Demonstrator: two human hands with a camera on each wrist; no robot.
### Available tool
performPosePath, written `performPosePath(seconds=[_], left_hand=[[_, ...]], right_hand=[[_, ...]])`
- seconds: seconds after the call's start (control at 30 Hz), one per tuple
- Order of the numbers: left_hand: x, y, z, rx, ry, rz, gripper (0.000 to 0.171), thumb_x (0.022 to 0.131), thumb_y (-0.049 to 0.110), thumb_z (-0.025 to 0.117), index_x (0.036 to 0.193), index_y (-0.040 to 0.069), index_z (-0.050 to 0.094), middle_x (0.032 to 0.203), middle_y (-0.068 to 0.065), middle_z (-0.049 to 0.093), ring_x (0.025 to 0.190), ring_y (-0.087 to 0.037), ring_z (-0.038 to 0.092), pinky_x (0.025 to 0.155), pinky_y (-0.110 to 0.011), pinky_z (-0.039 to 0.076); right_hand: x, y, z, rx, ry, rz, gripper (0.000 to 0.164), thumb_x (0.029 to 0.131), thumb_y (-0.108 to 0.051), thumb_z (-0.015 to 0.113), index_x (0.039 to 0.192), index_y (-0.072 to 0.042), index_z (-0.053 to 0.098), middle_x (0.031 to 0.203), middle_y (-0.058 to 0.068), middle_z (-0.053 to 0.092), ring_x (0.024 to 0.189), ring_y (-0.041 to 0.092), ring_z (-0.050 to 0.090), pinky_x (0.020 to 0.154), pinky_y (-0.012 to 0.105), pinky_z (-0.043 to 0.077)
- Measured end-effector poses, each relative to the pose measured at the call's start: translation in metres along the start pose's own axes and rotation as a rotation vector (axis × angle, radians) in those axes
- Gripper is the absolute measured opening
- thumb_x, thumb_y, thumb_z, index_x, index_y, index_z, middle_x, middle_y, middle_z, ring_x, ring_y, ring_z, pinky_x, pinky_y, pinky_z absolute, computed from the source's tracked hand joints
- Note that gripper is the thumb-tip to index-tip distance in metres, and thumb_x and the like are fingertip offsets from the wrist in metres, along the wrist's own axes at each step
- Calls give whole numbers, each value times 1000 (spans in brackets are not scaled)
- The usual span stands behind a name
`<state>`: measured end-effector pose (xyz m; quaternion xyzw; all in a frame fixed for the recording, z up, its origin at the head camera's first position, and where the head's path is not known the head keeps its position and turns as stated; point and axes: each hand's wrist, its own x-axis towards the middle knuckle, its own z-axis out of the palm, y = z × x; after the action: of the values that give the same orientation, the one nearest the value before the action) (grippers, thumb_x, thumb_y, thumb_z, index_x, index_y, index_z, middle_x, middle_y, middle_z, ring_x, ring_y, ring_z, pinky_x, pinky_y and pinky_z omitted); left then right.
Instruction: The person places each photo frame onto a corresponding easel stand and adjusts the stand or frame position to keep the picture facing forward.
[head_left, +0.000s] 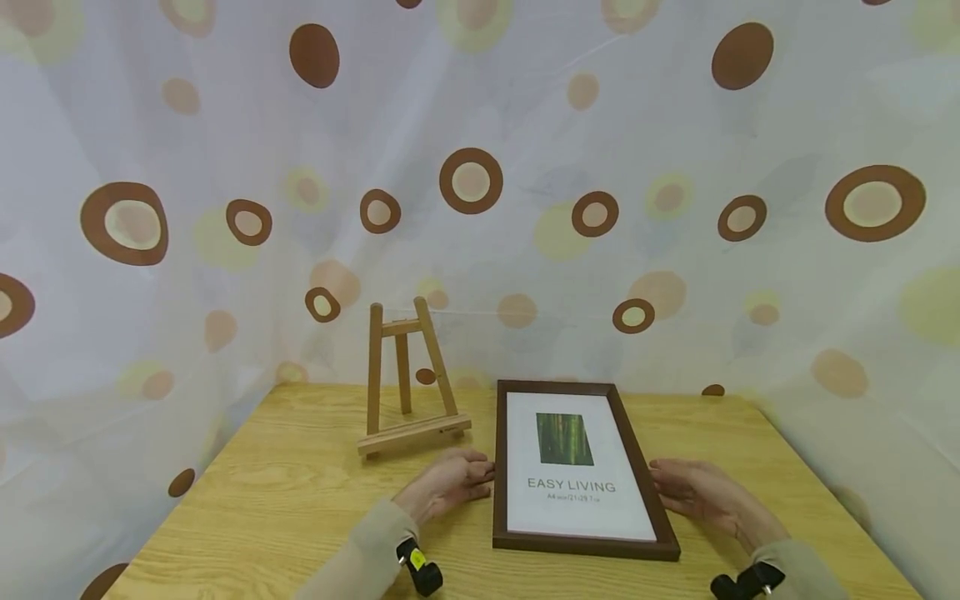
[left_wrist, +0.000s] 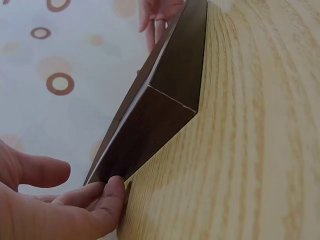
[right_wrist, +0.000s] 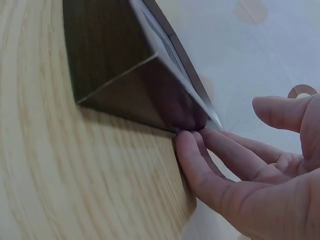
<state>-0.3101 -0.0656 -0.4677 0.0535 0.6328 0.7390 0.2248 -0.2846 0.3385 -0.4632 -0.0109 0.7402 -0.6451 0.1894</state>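
Note:
A dark brown picture frame (head_left: 585, 544) lies face up on the table, its white insert printed "EASY LIVING" under a small green picture. At its left side is my left hand (head_left: 450, 485), and in the left wrist view those fingertips (left_wrist: 114, 187) touch the frame's outer edge low down, thumb held apart. My right hand (head_left: 705, 497) is at the opposite side. There, the right wrist view shows fingertips (right_wrist: 187, 142) against the frame's lower edge, with the thumb raised away from it. Neither thumb presses on the frame.
A small wooden easel (head_left: 415, 433) stands on the table behind and left of the frame. The light wooden table (head_left: 247, 508) ends at a pale curtain (head_left: 517, 258) with brown and yellow dots, hanging at the back and both sides.

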Motion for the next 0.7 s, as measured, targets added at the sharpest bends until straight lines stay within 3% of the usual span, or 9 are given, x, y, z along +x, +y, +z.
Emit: performPosePath(seconds=[0.1,0.2,0.33,0.43,0.57,0.63,0.7], left_hand=[[0,-1,0,7,2,3,44,99,0,49,137,-20,39,124,-24,56,100,-20,57,91,-35,53],[1,-3,0,7,15,-2,43,100,2,51,136,-19,41,122,-21,58,99,-19,57,91,-35,53],[4,-2,1,-3,35,-5,46,99,1,50,140,-18,37,131,-27,54,106,-23,58,99,-43,51],[3,-1,3,-17,41,-18,49,97,-4,49,142,-16,33,142,-32,45,114,-30,58,101,-50,49],[0,0,6,-51,44,-31,56,93,-10,52,145,-14,31,150,-33,35,118,-36,58,100,-53,50],[-1,0,6,-48,55,-27,59,91,-11,55,144,-15,32,148,-33,37,116,-35,60,99,-51,51],[-1,0,6,-32,69,-25,59,89,-10,60,142,-17,35,142,-33,45,111,-32,63,98,-49,52]], right_hand=[[-1,0,2,0,-10,-10,70,103,-30,51,148,15,23,143,25,49,116,16,58,101,39,52],[0,-1,5,19,37,12,75,102,-34,52,150,14,19,145,25,47,114,15,59,98,38,53],[0,-2,5,70,34,31,72,101,-31,54,150,11,21,128,8,65,106,12,62,91,37,56],[-2,-2,6,66,18,26,70,100,-27,57,150,9,25,123,4,66,103,13,64,88,39,56],[-1,0,7,24,26,4,70,97,-20,62,149,11,27,137,23,54,105,18,65,88,42,57],[-1,0,7,-2,20,2,71,97,-18,62,148,14,25,143,30,46,107,20,63,89,42,57],[0,0,6,-17,7,13,73,97,-17,62,147,17,22,142,32,46,108,21,63,90,42,57]])
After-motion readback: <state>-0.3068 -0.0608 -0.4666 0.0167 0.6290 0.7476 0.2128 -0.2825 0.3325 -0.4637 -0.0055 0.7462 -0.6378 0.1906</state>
